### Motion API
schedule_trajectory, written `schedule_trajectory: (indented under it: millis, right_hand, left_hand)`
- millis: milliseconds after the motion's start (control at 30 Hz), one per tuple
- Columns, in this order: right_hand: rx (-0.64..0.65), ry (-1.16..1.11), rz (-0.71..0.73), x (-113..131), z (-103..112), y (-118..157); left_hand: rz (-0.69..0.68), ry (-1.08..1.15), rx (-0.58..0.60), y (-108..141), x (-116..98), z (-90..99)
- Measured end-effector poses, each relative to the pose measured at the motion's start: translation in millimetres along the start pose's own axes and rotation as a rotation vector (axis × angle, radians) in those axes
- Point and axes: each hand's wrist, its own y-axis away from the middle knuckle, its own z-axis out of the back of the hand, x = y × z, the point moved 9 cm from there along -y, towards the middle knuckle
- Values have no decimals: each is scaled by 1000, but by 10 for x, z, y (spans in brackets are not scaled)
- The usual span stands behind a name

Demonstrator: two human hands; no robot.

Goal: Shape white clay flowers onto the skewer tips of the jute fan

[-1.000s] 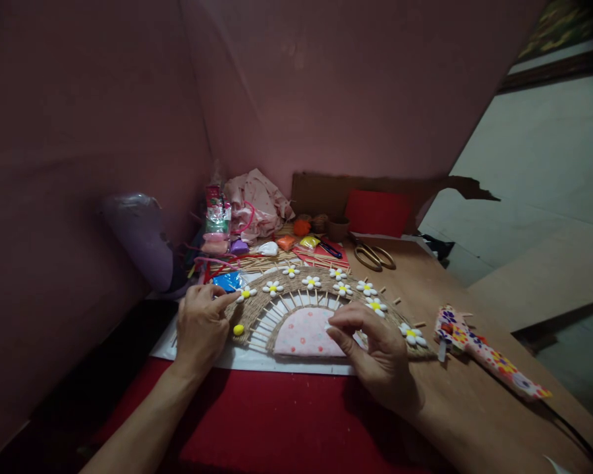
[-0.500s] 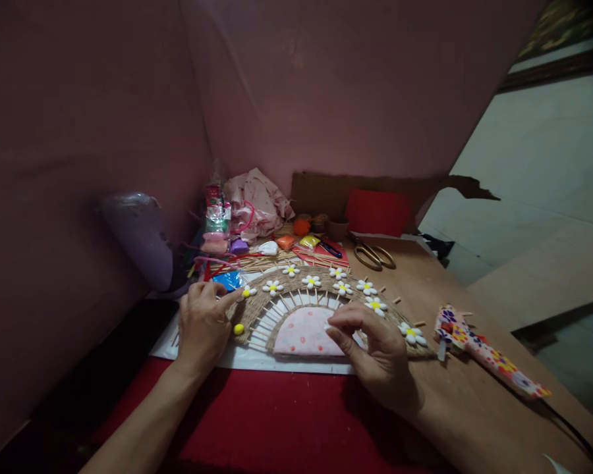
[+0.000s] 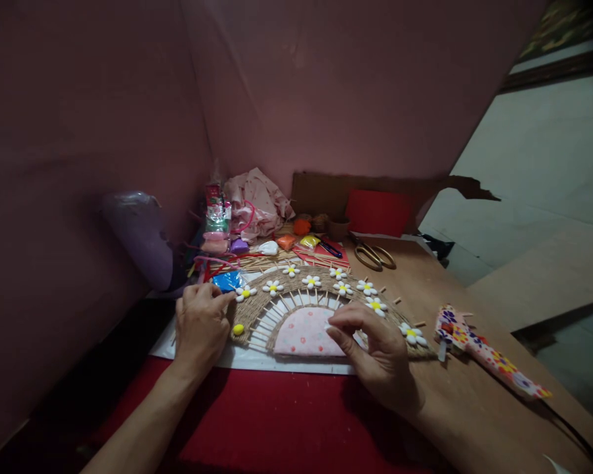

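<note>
A half-round woven twine piece (image 3: 257, 308) lies flat, with thin sticks poking out and a pink dotted half-circle (image 3: 304, 332) in its middle. White daisies with yellow centres (image 3: 311, 282) dot the twine band. Near its lower left end sits a lone yellow ball (image 3: 238, 329). My left hand (image 3: 202, 326) rests at the band's left end, index finger stretched to the edge of the leftmost daisy (image 3: 246, 293); its thumb is hidden. Over the right side, my right hand (image 3: 375, 352) pinches a small white piece of what looks like clay (image 3: 329, 324) between thumb and fingertips.
Behind lie a blue packet (image 3: 227, 282), clay packets in white (image 3: 268, 248), orange (image 3: 286, 243) and yellow (image 3: 309, 243), and scissors (image 3: 373, 255). At right is a flower-patterned glue gun (image 3: 489, 355) with a cord. Pink walls (image 3: 326, 99) enclose the back and left.
My left hand has drawn back slightly to the left, uncovering the leftmost daisy and more of the blue packet. My right hand keeps its pinch in about the same place.
</note>
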Motion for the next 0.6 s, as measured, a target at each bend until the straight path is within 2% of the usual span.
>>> schedule_trajectory:
  millis: [167,600]
  right_hand:
    - [-8,-9,-10,-14,-8,0]
    - [-6,23,10,15,-4,-8]
  left_hand:
    - [10,80,44,6,-28,-48]
    - [32,66,21,5,0,-14]
